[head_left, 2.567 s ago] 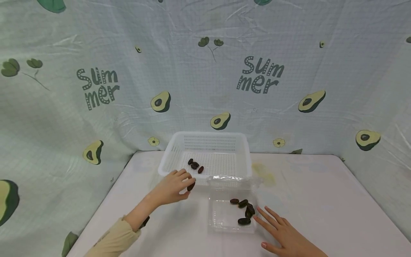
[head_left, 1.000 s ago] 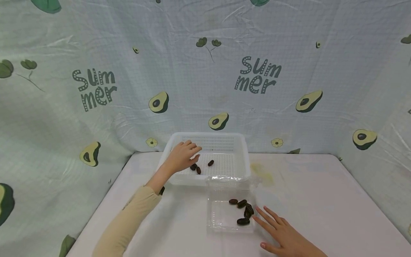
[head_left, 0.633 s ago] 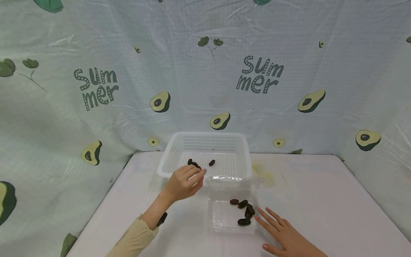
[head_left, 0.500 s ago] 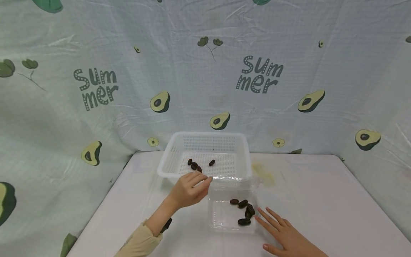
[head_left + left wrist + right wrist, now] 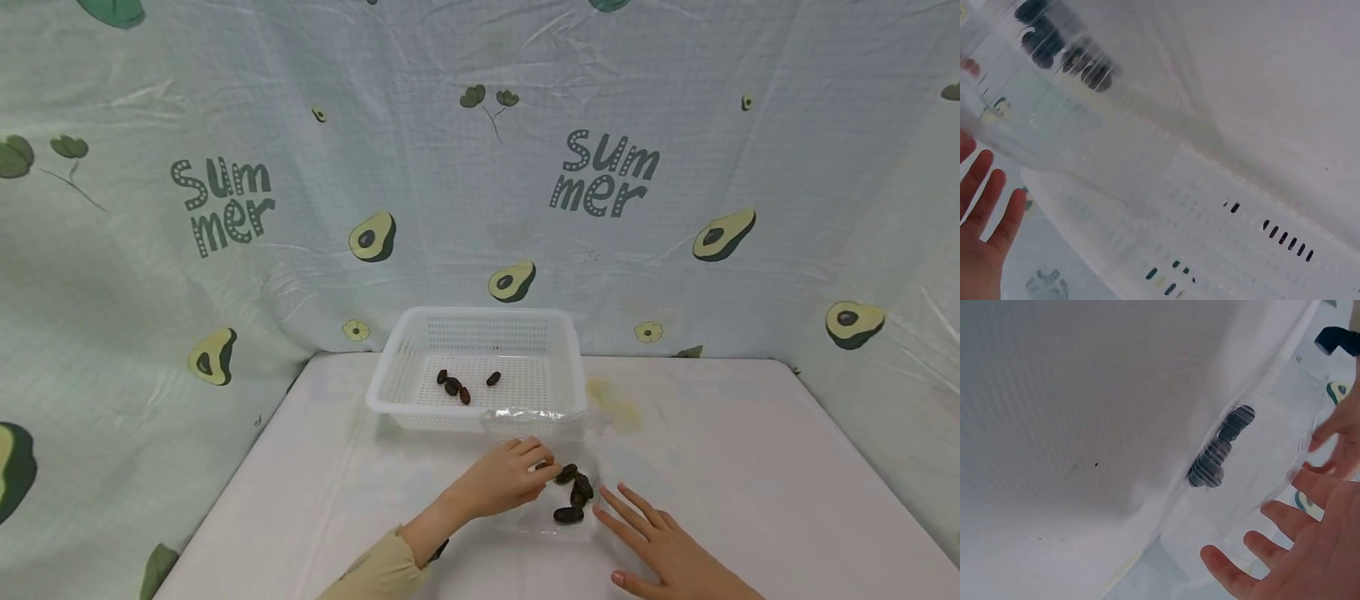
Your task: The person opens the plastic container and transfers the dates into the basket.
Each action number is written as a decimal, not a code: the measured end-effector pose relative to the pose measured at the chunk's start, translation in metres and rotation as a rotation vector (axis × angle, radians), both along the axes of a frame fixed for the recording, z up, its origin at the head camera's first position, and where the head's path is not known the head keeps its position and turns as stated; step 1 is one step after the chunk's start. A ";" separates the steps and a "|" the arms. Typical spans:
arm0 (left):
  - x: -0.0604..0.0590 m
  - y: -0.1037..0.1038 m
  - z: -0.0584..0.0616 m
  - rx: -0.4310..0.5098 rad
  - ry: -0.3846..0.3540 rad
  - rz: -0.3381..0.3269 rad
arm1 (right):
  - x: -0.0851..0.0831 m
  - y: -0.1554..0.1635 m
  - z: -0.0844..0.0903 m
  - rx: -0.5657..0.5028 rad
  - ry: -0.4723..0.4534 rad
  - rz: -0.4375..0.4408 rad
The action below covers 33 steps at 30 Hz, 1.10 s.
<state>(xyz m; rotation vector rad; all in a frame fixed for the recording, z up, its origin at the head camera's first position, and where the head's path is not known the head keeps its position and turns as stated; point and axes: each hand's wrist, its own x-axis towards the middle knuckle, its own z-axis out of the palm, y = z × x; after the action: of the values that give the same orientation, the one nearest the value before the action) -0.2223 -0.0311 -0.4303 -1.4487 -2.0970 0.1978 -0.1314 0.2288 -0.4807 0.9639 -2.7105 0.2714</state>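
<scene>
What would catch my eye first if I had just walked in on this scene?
Probably the avocado-print cloth that drapes the wall behind the table, with "Summer" printed on it. Next, the left hand reaching into a clear plastic box near the front, fingertips at a cluster of dark dates, while the right hand lies flat beside the box. Behind it stands a white basket with a few more dates.

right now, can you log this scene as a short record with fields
left hand: left hand reaches into the clear plastic container, fingertips at the dark dates; whether it pinches one cannot be told
right hand: right hand lies flat on the table, fingers spread, at the container's right side
white basket: white basket stands behind the container, with four dates in the basket
backdrop: avocado-print cloth hangs behind the table
</scene>
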 end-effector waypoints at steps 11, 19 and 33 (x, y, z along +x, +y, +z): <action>-0.008 0.030 -0.018 -0.314 0.006 0.128 | 0.002 -0.003 0.005 0.021 0.068 0.017; -0.015 0.040 -0.028 -0.350 -0.067 0.159 | 0.001 -0.003 0.004 0.029 0.075 0.019; -0.019 0.039 -0.036 -0.272 0.034 0.108 | -0.001 -0.002 -0.001 0.039 0.122 0.020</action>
<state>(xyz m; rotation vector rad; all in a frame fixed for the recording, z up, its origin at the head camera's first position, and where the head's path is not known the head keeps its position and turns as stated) -0.2418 0.0080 -0.4664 -1.4716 -2.1873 0.5655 -0.1325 0.2265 -0.4813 0.9852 -2.6057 0.1592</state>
